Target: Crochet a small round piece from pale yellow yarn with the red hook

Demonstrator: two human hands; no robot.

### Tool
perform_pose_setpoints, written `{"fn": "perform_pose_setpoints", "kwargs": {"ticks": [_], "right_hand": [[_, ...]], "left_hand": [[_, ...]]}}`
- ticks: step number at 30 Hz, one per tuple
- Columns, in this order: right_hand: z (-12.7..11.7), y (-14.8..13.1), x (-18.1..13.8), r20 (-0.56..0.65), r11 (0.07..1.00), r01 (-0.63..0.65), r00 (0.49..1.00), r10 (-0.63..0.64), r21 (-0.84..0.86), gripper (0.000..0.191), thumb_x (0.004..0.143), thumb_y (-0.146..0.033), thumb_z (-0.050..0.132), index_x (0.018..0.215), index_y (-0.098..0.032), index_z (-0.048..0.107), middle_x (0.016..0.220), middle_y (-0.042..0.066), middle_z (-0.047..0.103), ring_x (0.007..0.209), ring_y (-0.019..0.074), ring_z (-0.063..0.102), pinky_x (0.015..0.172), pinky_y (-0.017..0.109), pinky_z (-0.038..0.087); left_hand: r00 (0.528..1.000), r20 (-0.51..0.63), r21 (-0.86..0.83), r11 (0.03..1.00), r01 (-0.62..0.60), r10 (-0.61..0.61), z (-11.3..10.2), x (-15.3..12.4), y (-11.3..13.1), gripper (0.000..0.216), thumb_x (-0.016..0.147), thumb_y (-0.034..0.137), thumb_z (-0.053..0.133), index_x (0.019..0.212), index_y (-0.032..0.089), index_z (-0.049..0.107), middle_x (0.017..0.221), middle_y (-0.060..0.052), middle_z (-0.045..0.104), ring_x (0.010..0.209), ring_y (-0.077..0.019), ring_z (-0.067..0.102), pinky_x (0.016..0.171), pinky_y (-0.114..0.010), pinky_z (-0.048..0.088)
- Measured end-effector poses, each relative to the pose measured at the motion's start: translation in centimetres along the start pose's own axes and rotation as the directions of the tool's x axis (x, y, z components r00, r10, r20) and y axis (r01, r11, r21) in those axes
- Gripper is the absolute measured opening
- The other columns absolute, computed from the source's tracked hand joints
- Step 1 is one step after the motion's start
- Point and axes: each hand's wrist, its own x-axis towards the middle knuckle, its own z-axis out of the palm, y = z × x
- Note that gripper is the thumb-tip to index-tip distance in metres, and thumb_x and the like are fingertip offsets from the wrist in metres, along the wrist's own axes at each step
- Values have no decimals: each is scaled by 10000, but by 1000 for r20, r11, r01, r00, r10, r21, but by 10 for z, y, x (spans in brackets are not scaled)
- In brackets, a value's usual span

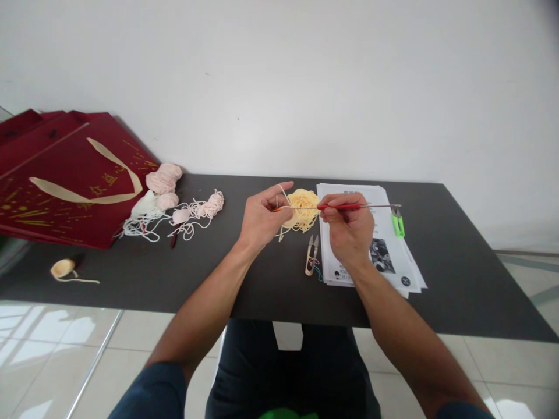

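My right hand [350, 234] grips a crochet hook [345, 207] by its red handle, holding it level above the table. Its thin metal shaft runs left to the fingertips of my left hand [261, 216]. That hand is closed in a pinch on pale yellow yarn [286, 195], with a strand looped over the raised forefinger. Whatever stitches lie in the pinch are too small to make out. Just behind, between both hands, a yellow yarn ball [307, 208] rests on the table, partly covered by my left fingers.
Thread snips [311, 256] lie beside printed sheets [353, 278] under my right hand; green snips [397, 223] rest on the sheets' edge. Leftward are pink yarn [164, 178], tangled yarn [205, 208], a small yellow crocheted piece [63, 267] and red gift bags [65, 169]. A wall [279, 87] stands behind.
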Motion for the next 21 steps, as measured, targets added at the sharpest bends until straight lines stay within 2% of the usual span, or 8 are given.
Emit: {"fn": "perform_pose_setpoints", "kwargs": {"ticks": [4, 7, 10, 14, 17, 21], "right_hand": [[0, 0, 2, -15, 995, -60, 998, 62, 74, 189, 840, -274, 823, 909, -262, 648, 869, -25, 751, 674, 107, 631, 635, 267, 508], [2, 0, 3, -13, 971, -154, 987, 159, 185, 202, 818, -275, 844, 883, -264, 653, 848, -31, 752, 656, 94, 615, 615, 243, 505], [8, 0, 2, 8, 898, -285, 954, 300, 335, 204, 799, -285, 865, 861, -254, 673, 845, -31, 762, 671, 81, 637, 617, 212, 536], [16, 2, -3, 4, 826, -399, 901, 433, 397, 178, 812, -310, 862, 867, -239, 708, 890, -21, 787, 738, 74, 710, 709, 187, 621], [20, 3, -6, -22, 818, -408, 890, 455, 405, 188, 811, -312, 867, 896, -234, 718, 896, -24, 798, 757, 68, 738, 753, 165, 644], [22, 4, -7, -40, 846, -383, 904, 426, 372, 193, 814, -315, 863, 912, -241, 716, 880, -26, 807, 742, 80, 755, 738, 184, 665]], "left_hand": [[1000, 4, 25, 1000, -15, 15, -2, 1, -2, 488, 680, 95, 722, 1159, 176, 773, 699, 41, 646, 563, -67, 499, 550, -219, 377], [1000, 4, 1, 1000, -21, 21, -2, 2, -2, 397, 684, 96, 737, 1068, 181, 791, 708, 32, 657, 586, -73, 537, 570, -219, 415], [1000, -16, -48, 999, -11, 10, 1, 1, -2, 300, 681, 123, 778, 975, 180, 797, 712, 24, 665, 609, -84, 572, 597, -224, 464], [998, -57, -102, 995, -14, 8, 6, -2, -3, 266, 689, 151, 808, 952, 187, 797, 726, 23, 671, 618, -82, 583, 603, -214, 486], [996, -81, -126, 991, -54, 44, 6, -3, -5, 304, 696, 142, 814, 993, 205, 799, 785, 19, 694, 657, -80, 600, 626, -206, 495], [994, -90, -145, 986, -77, 64, 4, -3, -5, 341, 729, 189, 829, 1067, 221, 799, 846, 7, 716, 703, -85, 613, 657, -215, 499]]}}
